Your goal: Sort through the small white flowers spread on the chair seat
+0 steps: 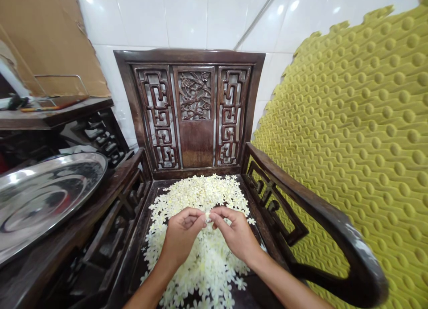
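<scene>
My left hand (183, 233) and my right hand (234, 231) meet fingertip to fingertip above the chair seat. Thumb and forefinger of each are pinched on a small white flower (207, 217), mostly covered by the fingertips. Beneath and around both hands spreads a heap of loose white flowers (205, 260) with pale yellow centres. The flowers lie on the dark wooden seat (137, 266), thickest toward the backrest and down the middle.
A carved wooden backrest (197, 144) rises behind the flowers, with an armrest (321, 211) on the right. At left a round metal tray (50, 188) stands beside the other armrest. A yellow bumpy foam mat (364, 121) leans at right, and cardboard (50, 37) stands at upper left.
</scene>
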`<state>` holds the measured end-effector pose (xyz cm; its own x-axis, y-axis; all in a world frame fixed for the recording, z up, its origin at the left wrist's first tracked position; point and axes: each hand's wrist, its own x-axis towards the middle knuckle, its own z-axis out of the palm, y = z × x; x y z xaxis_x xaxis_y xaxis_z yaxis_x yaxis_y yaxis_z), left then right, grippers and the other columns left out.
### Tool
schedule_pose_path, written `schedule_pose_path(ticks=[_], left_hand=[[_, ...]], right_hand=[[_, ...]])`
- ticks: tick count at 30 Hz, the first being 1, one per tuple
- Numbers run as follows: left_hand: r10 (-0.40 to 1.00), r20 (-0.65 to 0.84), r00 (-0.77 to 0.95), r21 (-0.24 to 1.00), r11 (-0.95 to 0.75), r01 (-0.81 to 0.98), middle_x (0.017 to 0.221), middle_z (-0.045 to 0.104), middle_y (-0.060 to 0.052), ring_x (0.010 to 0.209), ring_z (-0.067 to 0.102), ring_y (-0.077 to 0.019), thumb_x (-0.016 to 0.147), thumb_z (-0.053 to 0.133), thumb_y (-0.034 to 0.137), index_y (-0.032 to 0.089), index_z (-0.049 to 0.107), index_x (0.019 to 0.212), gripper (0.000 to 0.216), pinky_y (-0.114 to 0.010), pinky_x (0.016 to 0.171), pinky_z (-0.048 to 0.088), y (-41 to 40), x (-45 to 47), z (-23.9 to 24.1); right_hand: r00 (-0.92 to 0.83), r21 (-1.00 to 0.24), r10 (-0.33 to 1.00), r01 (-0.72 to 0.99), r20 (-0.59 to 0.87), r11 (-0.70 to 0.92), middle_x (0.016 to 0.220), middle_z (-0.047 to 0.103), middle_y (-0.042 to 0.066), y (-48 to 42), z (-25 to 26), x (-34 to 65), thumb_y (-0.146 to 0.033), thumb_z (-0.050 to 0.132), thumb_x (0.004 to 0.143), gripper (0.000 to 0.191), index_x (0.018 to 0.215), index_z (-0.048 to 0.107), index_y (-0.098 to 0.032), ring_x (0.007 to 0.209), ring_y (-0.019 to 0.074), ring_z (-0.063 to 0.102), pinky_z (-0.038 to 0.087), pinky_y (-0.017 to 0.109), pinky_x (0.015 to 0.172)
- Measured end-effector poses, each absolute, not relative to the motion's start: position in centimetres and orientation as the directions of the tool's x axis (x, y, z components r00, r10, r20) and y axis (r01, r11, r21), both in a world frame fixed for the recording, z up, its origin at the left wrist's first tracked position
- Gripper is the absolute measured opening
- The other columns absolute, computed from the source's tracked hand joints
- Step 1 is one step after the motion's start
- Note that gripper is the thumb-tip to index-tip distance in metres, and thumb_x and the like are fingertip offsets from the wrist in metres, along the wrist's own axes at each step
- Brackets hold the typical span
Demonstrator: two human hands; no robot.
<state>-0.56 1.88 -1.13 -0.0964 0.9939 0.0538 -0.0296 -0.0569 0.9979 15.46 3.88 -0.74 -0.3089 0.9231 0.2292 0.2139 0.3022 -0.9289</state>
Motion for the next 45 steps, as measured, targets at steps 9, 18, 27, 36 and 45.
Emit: schedule_pose_path(ticks=[9, 18, 27, 36, 45], left_hand=[[0.985, 0.038, -0.168, 0.999, -0.034, 0.027, 0.063, 0.067, 0.001, 0.064, 0.065, -0.0151, 0.077, 0.065, 0.025, 0.017, 0.06, 0.075, 0.01, -0.023, 0.063, 0.049, 2.2, -1.0, -1.7], [0.988, 0.084, -0.133, 0.995, -0.076, 0.063, 0.077, 0.07, -0.003, 0.072, 0.066, -0.0168, 0.072, 0.075, 0.031, 0.015, 0.068, 0.088, 0.024, -0.026, 0.069, 0.053, 2.1, -0.7, -1.9], [0.963, 0.26, -0.066, 0.939, -0.237, 0.25, 0.084, 0.073, -0.004, 0.077, 0.068, -0.0184, 0.082, 0.067, 0.029, 0.018, 0.074, 0.083, 0.013, -0.027, 0.073, 0.054, 1.6, -0.9, -2.2], [0.991, 0.115, -0.072, 0.992, -0.11, 0.064, 0.077, 0.075, -0.005, 0.073, 0.07, -0.0191, 0.079, 0.07, 0.032, 0.016, 0.074, 0.08, 0.017, -0.026, 0.07, 0.056, 1.7, -0.8, -2.0], [0.992, 0.103, -0.077, 0.993, -0.098, 0.067, 0.073, 0.074, -0.005, 0.071, 0.069, -0.0192, 0.079, 0.068, 0.03, 0.015, 0.074, 0.076, 0.017, -0.027, 0.069, 0.056, 1.7, -0.8, -2.2]], right_hand=[[-0.243, -0.944, 0.946, 0.198, 0.216, 0.266, 0.072, 0.066, 0.001, 4.0, -0.3, 15.4, -0.035, 0.056, 0.092, 0.026, 0.081, 0.069, -0.016, 0.067, 0.0149, 0.061, 0.046, 0.024, 0.066], [-0.266, -0.956, 0.945, 0.171, 0.189, 0.239, 0.074, 0.066, 0.001, 4.1, -0.8, 15.7, -0.035, 0.055, 0.093, 0.025, 0.085, 0.07, -0.016, 0.068, 0.0146, 0.06, 0.046, 0.024, 0.065], [-0.295, -0.934, 0.926, 0.196, 0.234, 0.298, 0.079, 0.07, 0.002, 3.9, -0.9, 15.7, -0.031, 0.061, 0.09, 0.017, 0.093, 0.073, -0.019, 0.073, 0.0153, 0.063, 0.048, 0.025, 0.068], [-0.341, -0.955, 0.915, 0.122, 0.216, 0.271, 0.072, 0.069, 0.001, 4.0, -0.3, 15.7, -0.026, 0.062, 0.089, 0.016, 0.085, 0.075, -0.018, 0.072, 0.0146, 0.063, 0.047, 0.024, 0.069], [-0.326, -0.941, 0.916, 0.158, 0.235, 0.298, 0.08, 0.073, 0.002, 3.8, -0.6, 15.5, -0.026, 0.066, 0.086, 0.011, 0.086, 0.073, -0.018, 0.077, 0.0152, 0.064, 0.048, 0.026, 0.075]])
